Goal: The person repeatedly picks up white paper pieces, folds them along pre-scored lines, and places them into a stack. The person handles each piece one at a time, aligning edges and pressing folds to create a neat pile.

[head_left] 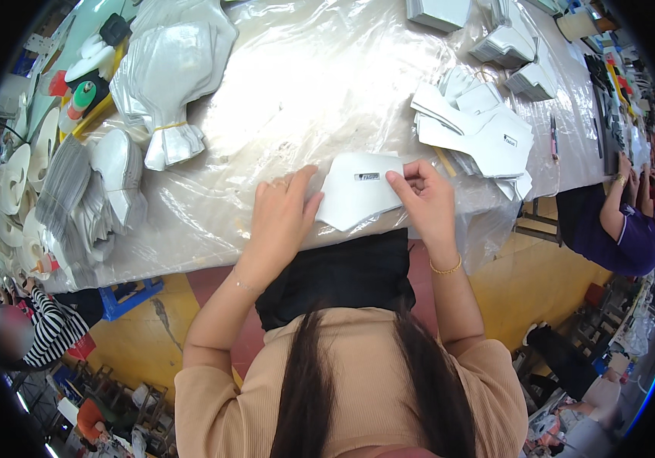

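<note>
A white cut shoe-upper piece (356, 201) with a small dark-printed label lies near the table's front edge, between my hands. At its right edge my right hand (428, 200) pinches it between thumb and fingers. My left hand (284, 211) lies on the table by the left edge, its fingers stretched out and the thumb close to the piece. To the right is a loose fanned pile of similar white pieces (488, 137), the top one bearing the same kind of label.
Clear plastic sheeting (289, 84) covers the table. Banded stacks of white pieces (167, 76) stand at the left, more stacks (507, 42) at the far right. A pen (553, 137) lies right of the pile. Other people (610, 221) work at both sides.
</note>
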### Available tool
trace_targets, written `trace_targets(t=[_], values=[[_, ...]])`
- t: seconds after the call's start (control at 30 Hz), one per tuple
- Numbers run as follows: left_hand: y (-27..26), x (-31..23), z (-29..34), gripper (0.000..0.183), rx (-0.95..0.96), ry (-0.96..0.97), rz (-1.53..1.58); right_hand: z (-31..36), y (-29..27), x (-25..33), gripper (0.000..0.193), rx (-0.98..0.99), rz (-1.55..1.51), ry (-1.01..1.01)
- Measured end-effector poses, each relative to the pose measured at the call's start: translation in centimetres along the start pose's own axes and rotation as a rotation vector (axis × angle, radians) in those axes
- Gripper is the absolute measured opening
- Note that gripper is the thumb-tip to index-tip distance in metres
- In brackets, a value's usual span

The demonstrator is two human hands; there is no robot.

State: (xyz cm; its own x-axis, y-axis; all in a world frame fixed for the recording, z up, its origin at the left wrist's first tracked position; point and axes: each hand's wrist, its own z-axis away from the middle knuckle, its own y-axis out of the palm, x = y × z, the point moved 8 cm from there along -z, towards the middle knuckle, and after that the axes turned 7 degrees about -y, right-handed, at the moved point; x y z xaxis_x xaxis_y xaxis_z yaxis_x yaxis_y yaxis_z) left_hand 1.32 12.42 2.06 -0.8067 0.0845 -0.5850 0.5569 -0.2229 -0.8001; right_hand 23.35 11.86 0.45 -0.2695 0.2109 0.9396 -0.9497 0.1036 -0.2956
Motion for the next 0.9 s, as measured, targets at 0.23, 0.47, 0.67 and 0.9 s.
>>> trace_targets(t=[0.23, 0.47, 0.67, 0.9], values=[[0.1, -2.6, 3.2, 0.038, -0.073, 0.231, -0.048, -0.2, 0.7, 0.7, 0.018, 0.111, 0.161, -0.039], [2.5, -3.9, 3.0, 0.055, -0.098, 0.299, -0.159, -0.1, 0.9, 1.3, 0.014, 0.094, 0.189, -0.120], [3.8, -3.4, 3.7, 0.057, -0.131, 0.292, -0.340, -0.2, 1.1, 1.6, 0.014, 0.098, 0.245, -0.180], [4.6, -2.9, 4.3, 0.056, -0.145, 0.268, -0.441, -0.2, 1.1, 2.1, 0.013, 0.100, 0.299, -0.217]])
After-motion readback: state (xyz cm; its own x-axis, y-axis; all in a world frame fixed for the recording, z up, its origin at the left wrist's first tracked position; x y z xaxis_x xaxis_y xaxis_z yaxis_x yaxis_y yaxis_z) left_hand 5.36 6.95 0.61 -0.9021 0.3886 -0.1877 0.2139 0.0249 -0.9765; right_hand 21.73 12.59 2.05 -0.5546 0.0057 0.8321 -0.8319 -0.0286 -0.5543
